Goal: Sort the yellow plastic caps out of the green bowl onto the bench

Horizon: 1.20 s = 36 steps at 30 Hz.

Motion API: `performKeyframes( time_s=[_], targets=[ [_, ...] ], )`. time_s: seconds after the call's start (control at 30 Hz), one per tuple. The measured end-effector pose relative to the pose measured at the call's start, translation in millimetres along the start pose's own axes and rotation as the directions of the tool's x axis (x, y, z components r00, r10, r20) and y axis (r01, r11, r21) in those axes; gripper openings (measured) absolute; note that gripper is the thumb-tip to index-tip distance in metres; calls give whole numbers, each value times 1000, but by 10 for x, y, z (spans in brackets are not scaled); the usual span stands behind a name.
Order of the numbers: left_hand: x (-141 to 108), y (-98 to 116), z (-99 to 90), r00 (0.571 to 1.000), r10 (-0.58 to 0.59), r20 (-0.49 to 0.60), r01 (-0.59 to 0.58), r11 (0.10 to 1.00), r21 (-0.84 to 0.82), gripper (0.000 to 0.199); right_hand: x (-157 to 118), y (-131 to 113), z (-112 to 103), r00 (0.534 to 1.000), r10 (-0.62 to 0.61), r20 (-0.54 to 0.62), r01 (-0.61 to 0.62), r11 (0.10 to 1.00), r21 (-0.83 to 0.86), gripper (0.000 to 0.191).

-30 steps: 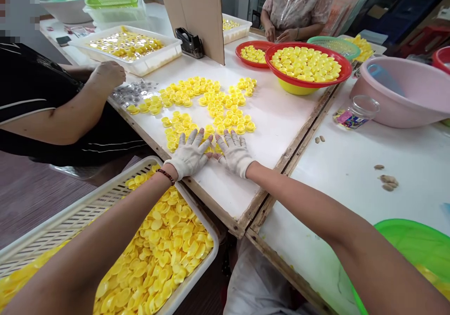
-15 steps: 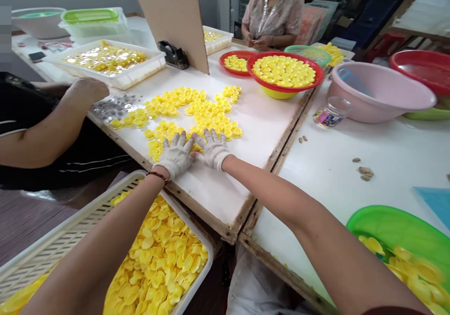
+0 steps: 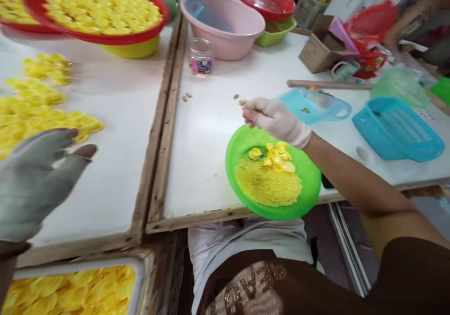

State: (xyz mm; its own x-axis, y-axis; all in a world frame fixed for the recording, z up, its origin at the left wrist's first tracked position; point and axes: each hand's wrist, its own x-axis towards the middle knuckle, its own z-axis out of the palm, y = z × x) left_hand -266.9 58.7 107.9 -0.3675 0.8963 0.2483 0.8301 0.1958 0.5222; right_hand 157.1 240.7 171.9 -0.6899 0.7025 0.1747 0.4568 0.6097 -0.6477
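Note:
On the left, my left hand (image 3: 38, 179) in a pale fingerless glove is open, its thumb and fingers apart, beside the yellow cup-shaped pieces (image 3: 42, 113) on the white table. My right hand (image 3: 272, 118), gloved the same way, has its fingers curled together just beyond the green bowl (image 3: 234, 165). It is over some small brown bits (image 3: 242, 102); whether it grips one is too small to tell. Inside the green bowl lie fine yellow pieces (image 3: 270, 183) and several yellow cups (image 3: 277, 158).
A pink basin (image 3: 225, 29) and a clear jar (image 3: 201, 59) stand beyond. To the right are a blue tray (image 3: 316, 106) and a blue basket (image 3: 397, 127). Wooden edging (image 3: 160, 141) divides the tables. A red tray (image 3: 101, 33) of yellow pieces is at upper left.
The view has swung right. My right hand has left the yellow pieces, moved right past the green bowl and curled its fingers. My left hand has lifted off the pieces.

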Motion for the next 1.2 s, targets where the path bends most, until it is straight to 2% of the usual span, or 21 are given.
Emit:
performKeyframes(
  time_s=[0.07, 0.1, 0.17, 0.23, 0.33, 0.4, 0.47, 0.5, 0.57, 0.6, 0.63, 0.73, 0.8, 0.83, 0.9, 0.97, 1.03, 1.1, 1.13, 1.17, 1.2],
  targets=[
    [-50, 819, 305, 982, 187, 0, -185, 970, -158, 44, -375, 223, -231, 986, 152, 65, -138, 972, -192, 20],
    [-86, 1220, 477, 962, 272, 2, -263, 933, -247, 37, -495, 316, -246, 972, 204, 121, -159, 940, -302, 19],
    [-146, 1915, 844, 904, 425, 43, -377, 840, -392, 27, -592, 459, -126, 936, 278, 217, -145, 864, -481, 20],
    [-175, 2404, 1188, 857, 501, 122, -402, 797, -450, 23, -548, 539, 85, 913, 324, 248, -136, 814, -564, 21],
    [-190, 2774, 1546, 856, 452, 251, -339, 857, -387, 21, -425, 554, 299, 899, 350, 263, -140, 799, -585, 16],
    [-205, 2859, 1647, 871, 375, 317, -281, 910, -304, 22, -421, 517, 299, 911, 322, 259, -125, 812, -570, 13],
    [-229, 2879, 1646, 883, 314, 350, -226, 936, -269, 21, -511, 472, 228, 942, 254, 220, -110, 852, -512, 16],
    [-240, 2875, 1615, 887, 291, 358, -195, 939, -282, 20, -582, 457, 193, 957, 219, 193, -111, 884, -454, 20],
    [-255, 2856, 1513, 897, 266, 353, -143, 931, -337, 18, -736, 453, 178, 976, 176, 132, -144, 964, -222, 25],
    [-257, 2845, 1451, 906, 258, 336, -128, 923, -363, 17, -805, 458, 210, 977, 170, 126, -156, 981, -117, 28],
    [-255, 2834, 1387, 916, 253, 310, -121, 914, -388, 17, -863, 460, 271, 982, 145, 121, -136, 987, -81, 28],
    [-256, 2823, 1233, 946, 219, 237, -65, 849, -524, 21, -985, 372, 560, 971, -13, 237, 53, 985, -165, 21],
    [-287, 2838, 1199, 941, 165, 294, 79, 741, -667, 25, -1055, 237, 741, 940, -72, 334, 157, 959, -235, 18],
    [-314, 2850, 1208, 926, 141, 351, 171, 671, -721, 27, -1089, 167, 804, 929, -63, 365, 165, 953, -256, 15],
    [-386, 2869, 1267, 884, 102, 456, 333, 546, -769, 31, -1152, 64, 856, 916, 18, 401, 91, 963, -253, 10],
    [-457, 2872, 1363, 856, 78, 511, 419, 473, -775, 32, -1198, 41, 816, 898, 118, 424, -31, 978, -206, 17],
    [-503, 2856, 1466, 852, 56, 520, 443, 451, -775, 30, -1225, 93, 705, 893, 185, 411, -147, 981, -123, 24],
    [-519, 2834, 1554, 859, 42, 511, 434, 472, -768, 26, -1241, 176, 550, 882, 274, 384, -327, 942, 79, 32],
    [-519, 2825, 1590, 860, 41, 508, 425, 491, -760, 24, -1246, 215, 465, 861, 332, 385, -441, 865, 240, 34],
    [-516, 2820, 1620, 856, 50, 515, 419, 515, -747, 23, -1248, 243, 381, 831, 385, 401, -541, 728, 422, 35],
    [-512, 2817, 1646, 840, 69, 538, 421, 541, -728, 23, -1244, 260, 302, 805, 417, 422, -593, 551, 587, 36]
  ],
)
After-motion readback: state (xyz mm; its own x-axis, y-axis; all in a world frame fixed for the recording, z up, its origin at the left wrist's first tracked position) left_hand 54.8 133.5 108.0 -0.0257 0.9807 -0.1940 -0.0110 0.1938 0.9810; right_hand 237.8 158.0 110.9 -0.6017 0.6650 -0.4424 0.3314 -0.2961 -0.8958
